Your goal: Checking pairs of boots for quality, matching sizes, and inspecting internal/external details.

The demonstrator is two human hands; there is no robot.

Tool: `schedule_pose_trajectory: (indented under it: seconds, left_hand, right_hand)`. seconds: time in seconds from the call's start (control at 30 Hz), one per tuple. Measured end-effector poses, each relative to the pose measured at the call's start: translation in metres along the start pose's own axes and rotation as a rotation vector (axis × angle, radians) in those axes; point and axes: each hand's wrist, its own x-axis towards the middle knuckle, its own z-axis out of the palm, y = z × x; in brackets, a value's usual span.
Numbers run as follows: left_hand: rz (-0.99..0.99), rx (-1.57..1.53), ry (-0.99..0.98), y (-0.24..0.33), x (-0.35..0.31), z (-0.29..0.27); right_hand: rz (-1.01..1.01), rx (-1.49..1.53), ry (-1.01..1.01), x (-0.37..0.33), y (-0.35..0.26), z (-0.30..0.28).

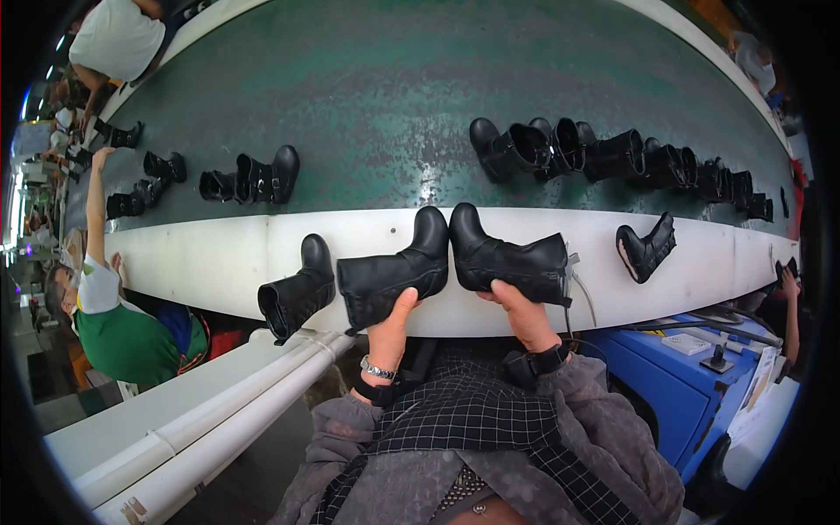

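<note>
My left hand (393, 328) grips a black boot (391, 269) from below, thumb on its sole side near the heel. In my right hand (520, 312) is a second black boot (507, 261), its shaft pointing right. The two toes nearly meet in front of me, above the white table edge (367, 229). Most of my fingers are hidden behind the boots. Just left of the left boot, a third black boot (302, 287) lies with its opening toward me. A single boot (647, 248) with a pale patch on its sole sits farther right on the white edge.
A green conveyor belt (376, 96) runs beyond the white edge. On it stand a row of black boots (614, 156) at right and more boots (254, 178) at left. A co-worker in green (131, 337) reaches over from the left. White pipes (219, 420) and a blue machine (656, 385) flank me.
</note>
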Motion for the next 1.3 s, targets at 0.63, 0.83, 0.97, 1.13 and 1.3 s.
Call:
schedule_pose_trajectory:
  seconds: [0.63,0.83,0.97,1.13,1.3]
  left_hand:
    - [-0.167,0.217,-0.256,-0.026,0.053,-0.007]
    - [-0.044,0.049,-0.337,-0.024,0.039,-0.002]
    - [-0.035,0.034,-0.344,-0.026,0.042,-0.001]
    - [-0.026,0.072,-0.355,-0.025,0.043,-0.004]
    - [-0.036,0.076,-0.369,-0.023,0.045,-0.004]
  right_hand:
    - [-0.002,-0.41,-0.058,0.045,0.01,-0.01]
    - [-0.211,-0.648,-0.077,0.029,0.003,-0.004]
    - [-0.285,-0.781,-0.076,0.029,-0.001,0.0]
    - [-0.272,-0.749,-0.055,0.027,0.0,-0.001]
    - [-0.288,-0.771,-0.079,0.026,-0.003,-0.003]
